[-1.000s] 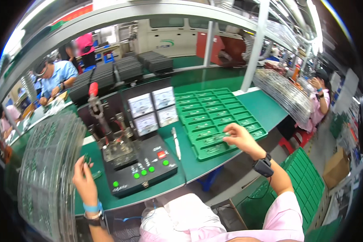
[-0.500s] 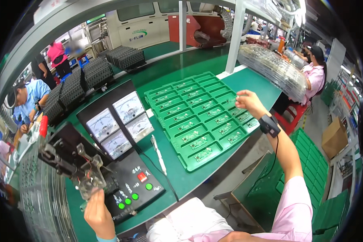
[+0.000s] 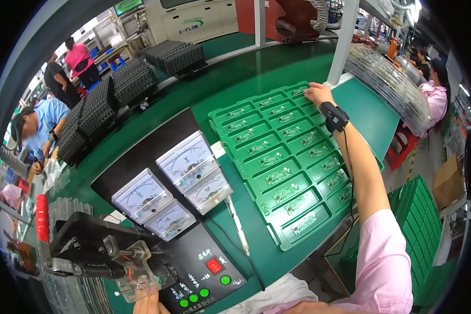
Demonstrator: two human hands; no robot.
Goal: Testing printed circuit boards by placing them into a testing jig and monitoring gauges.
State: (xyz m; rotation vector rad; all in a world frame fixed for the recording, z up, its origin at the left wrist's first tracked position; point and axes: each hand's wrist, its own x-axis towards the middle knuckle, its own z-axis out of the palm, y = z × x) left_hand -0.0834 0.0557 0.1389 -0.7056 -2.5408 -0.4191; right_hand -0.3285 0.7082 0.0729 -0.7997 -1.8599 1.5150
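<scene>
My right hand (image 3: 319,94) reaches to the far end of a green compartment tray (image 3: 271,242). Its fingers are closed in a pinch at a small green circuit board (image 3: 298,92) in a far compartment. Similar boards lie singly in many other compartments. Low at the left, my left hand (image 3: 149,303) is partly cut off by the lower edge. Its fingertips are beneath the clear plastic plate (image 3: 137,282) of a test fixture, which hides what they touch. The fixture has a red-handled lever clamp (image 3: 42,219), raised upright.
Beside the fixture stands a black tester panel with several dial meters (image 3: 188,162), a red switch (image 3: 214,266) and green buttons. A white pen-like probe (image 3: 237,226) and a black cable lie near the tray. Black racks (image 3: 133,81) line the far left; clear trays (image 3: 387,83) are stacked right.
My right hand has moved from the tray's right side to its far end. The left hand has gone lower, under the fixture's clear plate. The view has shifted and turned.
</scene>
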